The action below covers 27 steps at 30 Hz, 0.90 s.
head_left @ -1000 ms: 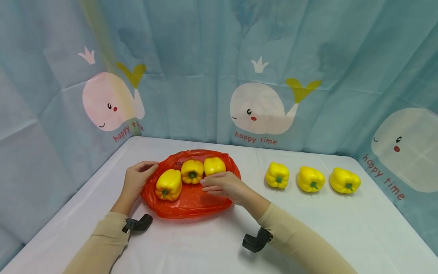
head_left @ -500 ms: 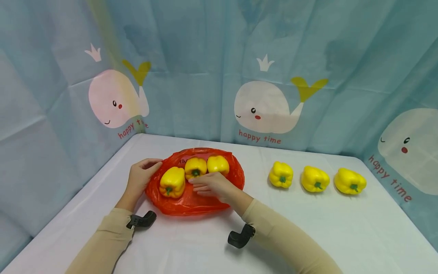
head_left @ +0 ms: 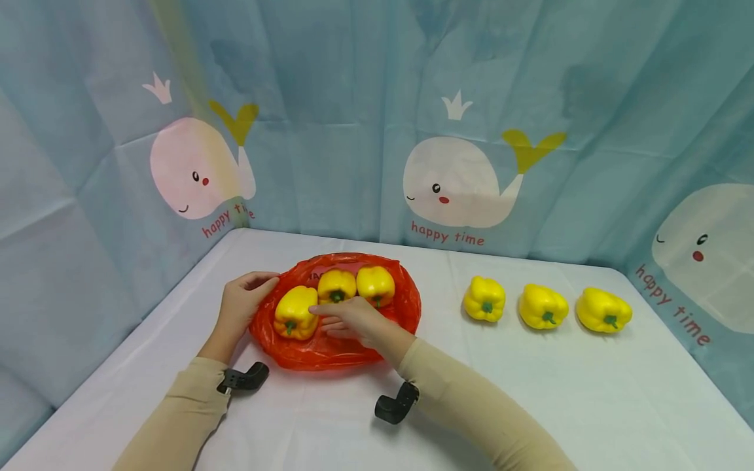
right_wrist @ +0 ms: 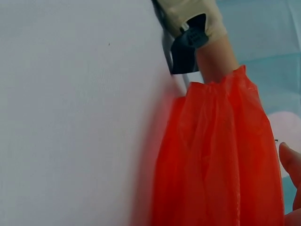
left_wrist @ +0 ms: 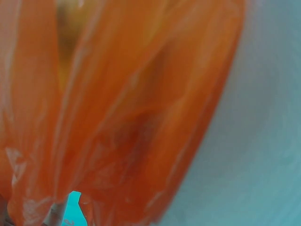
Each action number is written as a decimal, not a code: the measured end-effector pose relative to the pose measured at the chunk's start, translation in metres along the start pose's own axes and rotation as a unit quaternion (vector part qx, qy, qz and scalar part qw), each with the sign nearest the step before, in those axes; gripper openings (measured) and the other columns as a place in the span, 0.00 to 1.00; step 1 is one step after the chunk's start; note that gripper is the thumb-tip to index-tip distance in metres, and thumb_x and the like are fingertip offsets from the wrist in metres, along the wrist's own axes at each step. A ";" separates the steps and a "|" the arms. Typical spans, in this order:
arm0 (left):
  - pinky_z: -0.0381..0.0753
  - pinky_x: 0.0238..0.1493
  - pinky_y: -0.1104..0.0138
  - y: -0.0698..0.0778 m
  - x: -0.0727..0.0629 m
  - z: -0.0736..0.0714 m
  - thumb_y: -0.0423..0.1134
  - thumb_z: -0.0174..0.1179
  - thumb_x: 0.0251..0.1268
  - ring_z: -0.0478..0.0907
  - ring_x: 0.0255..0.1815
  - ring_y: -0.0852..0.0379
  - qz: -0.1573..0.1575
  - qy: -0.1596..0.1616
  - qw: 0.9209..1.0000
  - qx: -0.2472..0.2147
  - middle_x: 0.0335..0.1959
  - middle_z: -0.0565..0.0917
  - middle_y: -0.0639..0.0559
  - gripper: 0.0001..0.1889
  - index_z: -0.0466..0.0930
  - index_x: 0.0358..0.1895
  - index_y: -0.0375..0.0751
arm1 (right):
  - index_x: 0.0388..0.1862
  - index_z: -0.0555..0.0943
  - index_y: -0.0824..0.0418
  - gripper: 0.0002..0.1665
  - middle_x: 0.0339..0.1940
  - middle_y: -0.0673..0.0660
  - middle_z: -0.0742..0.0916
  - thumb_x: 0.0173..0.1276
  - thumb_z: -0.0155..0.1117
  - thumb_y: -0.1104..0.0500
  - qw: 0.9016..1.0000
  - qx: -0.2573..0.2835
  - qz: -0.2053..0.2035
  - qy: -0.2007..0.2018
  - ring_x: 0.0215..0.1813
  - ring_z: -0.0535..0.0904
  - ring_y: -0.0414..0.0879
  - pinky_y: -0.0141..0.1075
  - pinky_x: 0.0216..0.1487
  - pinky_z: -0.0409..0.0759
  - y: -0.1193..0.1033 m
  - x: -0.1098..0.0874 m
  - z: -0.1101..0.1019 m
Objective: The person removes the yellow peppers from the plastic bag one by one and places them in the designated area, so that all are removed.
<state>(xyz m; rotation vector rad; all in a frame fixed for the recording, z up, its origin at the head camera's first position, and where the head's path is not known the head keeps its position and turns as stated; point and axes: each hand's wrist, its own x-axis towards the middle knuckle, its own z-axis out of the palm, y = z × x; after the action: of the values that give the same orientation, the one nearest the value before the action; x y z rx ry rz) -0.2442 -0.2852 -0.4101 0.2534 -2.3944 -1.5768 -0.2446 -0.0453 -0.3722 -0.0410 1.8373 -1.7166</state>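
A red plastic bag (head_left: 353, 353) lies spread with its mouth up, and three yellow bell peppers rest inside. My left hand (head_left: 240, 307) grips the bag's left rim between thumb and fingers. Over the bag's middle is my right hand (head_left: 353, 320), its index fingertip right at the side of the front-left bell pepper (head_left: 293, 313). Behind it sit the middle bell pepper (head_left: 336, 282) and the back-right bell pepper (head_left: 374, 281). In the left wrist view the bag (left_wrist: 141, 108) hides the left fingers. The right wrist view shows the bag's outer wall (right_wrist: 216, 160).
To the right, three more yellow bell peppers stand in a row: the nearest one (head_left: 484, 299), a middle one (head_left: 542, 306) and a far one (head_left: 603, 310). All rest on the white-covered table (head_left: 530, 386). A blue whale-print curtain (head_left: 341, 131) rises behind and at both sides.
My right hand has moved left across the bag's mouth, from near its right side to the front-left bell pepper. The back-right pepper's stem has come into view. My left hand keeps its grip.
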 end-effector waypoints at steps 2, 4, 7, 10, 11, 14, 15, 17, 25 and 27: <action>0.77 0.45 0.85 0.000 0.001 0.000 0.57 0.58 0.70 0.75 0.50 0.66 0.000 0.000 1.000 -0.001 0.58 0.83 0.43 0.26 0.81 0.60 0.41 | 0.63 0.74 0.69 0.38 0.51 0.61 0.88 0.63 0.72 0.47 1.000 0.000 0.004 0.002 0.53 0.87 0.53 0.42 0.57 0.83 0.001 0.002 0.002; 0.77 0.45 0.85 0.000 0.001 0.000 0.57 0.58 0.70 0.75 0.49 0.67 0.001 0.000 1.000 -0.001 0.58 0.83 0.43 0.26 0.81 0.60 0.41 | 0.65 0.72 0.70 0.40 0.51 0.61 0.87 0.63 0.73 0.47 1.000 -0.003 0.006 0.004 0.52 0.87 0.52 0.42 0.57 0.83 0.001 0.003 0.003; 0.77 0.45 0.85 0.001 0.000 0.000 0.57 0.58 0.69 0.75 0.49 0.67 0.003 0.002 1.000 -0.002 0.57 0.83 0.42 0.26 0.82 0.59 0.41 | 0.65 0.70 0.69 0.42 0.51 0.60 0.87 0.61 0.74 0.45 1.000 -0.011 0.010 0.014 0.50 0.87 0.51 0.42 0.57 0.84 0.002 0.005 0.006; 0.77 0.45 0.85 0.001 0.000 0.001 0.57 0.58 0.69 0.75 0.49 0.67 0.004 0.003 1.000 -0.001 0.55 0.84 0.45 0.26 0.82 0.59 0.41 | 0.64 0.71 0.68 0.42 0.50 0.60 0.87 0.61 0.74 0.45 1.000 -0.010 0.013 0.023 0.49 0.88 0.51 0.42 0.56 0.84 0.003 0.006 0.009; 0.77 0.45 0.84 0.001 0.000 0.000 0.57 0.58 0.69 0.75 0.50 0.67 0.004 0.003 1.000 -0.002 0.54 0.84 0.46 0.26 0.82 0.58 0.41 | 0.64 0.71 0.68 0.42 0.49 0.60 0.87 0.60 0.75 0.45 1.000 -0.008 0.014 0.026 0.48 0.88 0.51 0.42 0.55 0.84 0.003 0.006 0.010; 0.78 0.45 0.84 0.000 0.000 0.001 0.57 0.59 0.69 0.75 0.50 0.67 0.004 0.003 1.000 -0.002 0.53 0.85 0.48 0.26 0.82 0.58 0.40 | 0.64 0.71 0.68 0.42 0.49 0.59 0.87 0.60 0.75 0.46 0.999 -0.002 0.017 0.032 0.48 0.87 0.50 0.41 0.55 0.85 0.003 0.006 0.012; 0.78 0.45 0.84 0.000 0.000 0.001 0.57 0.59 0.69 0.75 0.49 0.67 0.004 0.003 1.000 -0.002 0.54 0.84 0.48 0.26 0.82 0.58 0.40 | 0.64 0.71 0.68 0.42 0.49 0.59 0.87 0.60 0.75 0.46 0.999 -0.001 0.017 0.034 0.48 0.87 0.50 0.41 0.55 0.85 0.002 0.005 0.013; 0.77 0.45 0.84 0.001 0.000 0.000 0.57 0.59 0.69 0.75 0.49 0.67 0.005 0.002 1.000 -0.001 0.55 0.84 0.45 0.26 0.82 0.58 0.40 | 0.64 0.70 0.68 0.42 0.49 0.59 0.86 0.60 0.75 0.45 0.999 -0.003 0.020 0.039 0.48 0.87 0.50 0.40 0.54 0.85 0.002 0.005 0.014; 0.77 0.45 0.84 0.000 0.000 0.000 0.58 0.58 0.70 0.75 0.51 0.65 0.005 -0.001 1.000 0.003 0.56 0.84 0.44 0.26 0.82 0.59 0.41 | 0.68 0.64 0.69 0.49 0.49 0.60 0.84 0.58 0.77 0.45 0.996 -0.011 0.021 0.081 0.47 0.86 0.50 0.40 0.54 0.85 0.002 0.009 0.023; 0.77 0.45 0.85 0.000 0.000 -0.001 0.58 0.58 0.69 0.75 0.52 0.63 0.000 0.001 1.000 0.003 0.56 0.84 0.45 0.26 0.82 0.59 0.41 | 0.68 0.64 0.69 0.50 0.48 0.60 0.84 0.57 0.77 0.45 0.996 -0.019 0.019 0.089 0.47 0.86 0.50 0.41 0.55 0.85 0.001 0.008 0.026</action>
<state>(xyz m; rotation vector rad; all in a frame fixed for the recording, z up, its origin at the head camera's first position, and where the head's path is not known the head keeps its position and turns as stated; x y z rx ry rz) -0.2437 -0.2855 -0.4094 0.2566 -2.3975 -1.5691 -0.2392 -0.0714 -0.3760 0.1362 1.9854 -1.7065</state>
